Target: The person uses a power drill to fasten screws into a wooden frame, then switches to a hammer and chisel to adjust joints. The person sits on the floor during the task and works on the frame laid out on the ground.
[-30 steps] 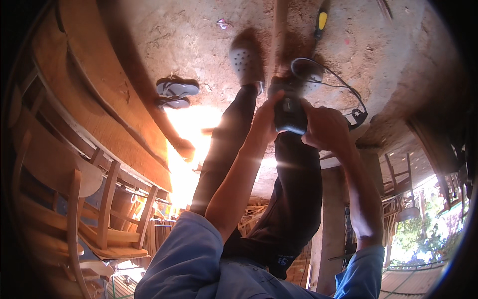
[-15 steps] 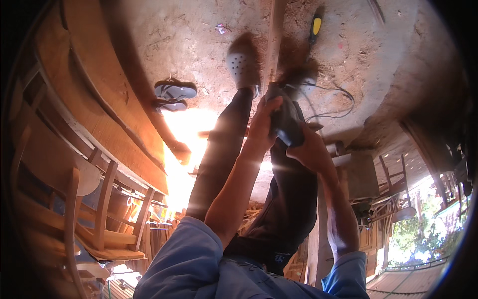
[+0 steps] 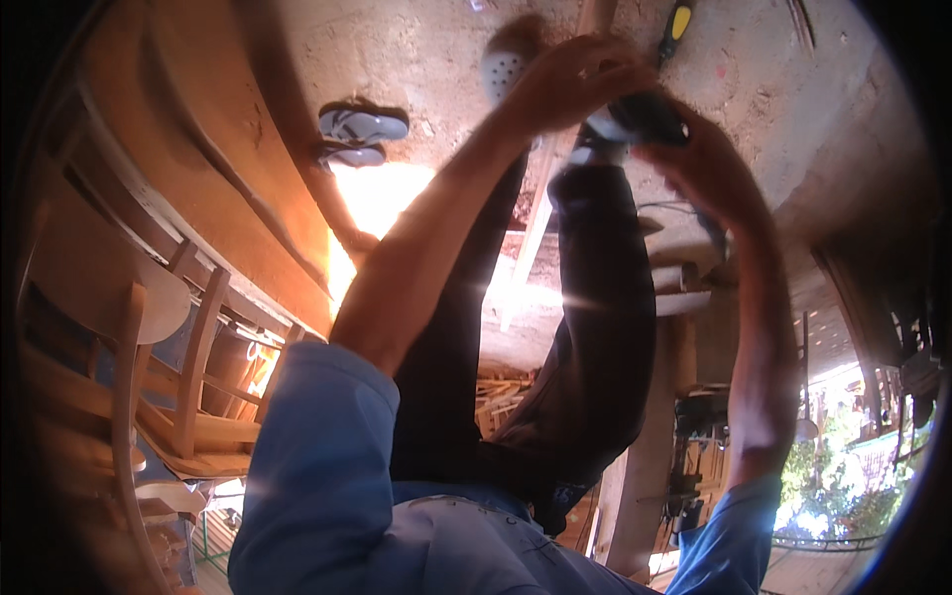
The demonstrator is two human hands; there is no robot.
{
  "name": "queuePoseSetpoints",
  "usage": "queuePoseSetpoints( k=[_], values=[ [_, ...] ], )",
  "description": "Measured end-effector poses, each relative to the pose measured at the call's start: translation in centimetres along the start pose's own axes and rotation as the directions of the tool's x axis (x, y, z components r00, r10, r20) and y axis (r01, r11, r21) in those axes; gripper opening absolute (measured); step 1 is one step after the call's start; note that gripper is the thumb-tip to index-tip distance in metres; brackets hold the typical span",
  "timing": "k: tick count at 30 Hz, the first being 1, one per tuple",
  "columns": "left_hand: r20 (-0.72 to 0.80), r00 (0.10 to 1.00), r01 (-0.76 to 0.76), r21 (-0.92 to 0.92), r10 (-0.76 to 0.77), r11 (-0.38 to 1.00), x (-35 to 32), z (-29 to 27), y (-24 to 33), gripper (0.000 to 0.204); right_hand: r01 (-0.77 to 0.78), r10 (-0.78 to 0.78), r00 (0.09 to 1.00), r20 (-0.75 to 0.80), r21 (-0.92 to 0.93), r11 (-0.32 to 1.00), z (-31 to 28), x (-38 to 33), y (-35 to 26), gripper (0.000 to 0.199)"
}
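A dark, rounded power tool [image 3: 650, 117], blurred in part, is held out ahead of me over a long wooden strip [image 3: 535, 213]. My left hand [image 3: 585, 77] is curled over its far end, with the thumb side toward the strip. At the near end, my right hand [image 3: 706, 164] is wrapped round the body, its fingers smeared by motion. The strip runs away from me between my legs and passes beneath the left hand. Whether the tool's underside touches the wood is hidden. A thin dark cord [image 3: 674, 206] lies below the right hand.
Grey flip-flops [image 3: 362, 126] lie on the dusty floor at left, beside large wooden boards [image 3: 213, 129]. A yellow-and-black handled hand tool [image 3: 676, 25] lies beyond my hands. My grey perforated clog [image 3: 504, 71] stands left of the strip. Wooden chairs [image 3: 203, 362] crowd the lower left.
Both hands and the power tool have moved farther away from me and to the right along the wooden strip. My arms are stretched out more, and the view has shifted slightly.
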State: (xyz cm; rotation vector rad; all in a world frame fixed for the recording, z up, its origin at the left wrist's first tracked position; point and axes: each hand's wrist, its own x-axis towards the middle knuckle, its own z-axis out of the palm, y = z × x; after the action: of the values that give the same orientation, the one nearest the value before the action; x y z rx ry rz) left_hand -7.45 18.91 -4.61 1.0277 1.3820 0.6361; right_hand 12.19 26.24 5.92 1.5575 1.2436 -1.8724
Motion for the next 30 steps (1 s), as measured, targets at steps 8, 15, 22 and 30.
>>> queuePoseSetpoints(
  k=[8,15,22,30],
  values=[
    [0.136,0.985,0.126,-0.167,-0.103,0.978,5.1,1.6,-3.0,0.038,-0.006,0.004,0.984,0.178,0.011,1.0,-2.0,4.9,-0.8,0.036],
    [0.188,0.93,-0.363,0.354,0.315,0.862,1.2,2.2,-2.6,0.02,-0.062,0.062,0.997,-0.036,-0.003,0.998,3.1,2.3,1.6,0.06],
    [0.047,0.99,0.14,-0.181,-0.133,0.973,-4.0,3.5,1.2,0.028,-0.067,0.075,0.962,-0.263,0.04,0.997,9.0,-1.9,3.2,0.08],
    [-0.008,0.999,-0.044,0.025,0.044,0.999,-8.5,4.7,3.3,0.021,-0.014,0.027,0.937,-0.348,0.04,0.999,12.0,-6.7,5.0,0.086]
  ],
)
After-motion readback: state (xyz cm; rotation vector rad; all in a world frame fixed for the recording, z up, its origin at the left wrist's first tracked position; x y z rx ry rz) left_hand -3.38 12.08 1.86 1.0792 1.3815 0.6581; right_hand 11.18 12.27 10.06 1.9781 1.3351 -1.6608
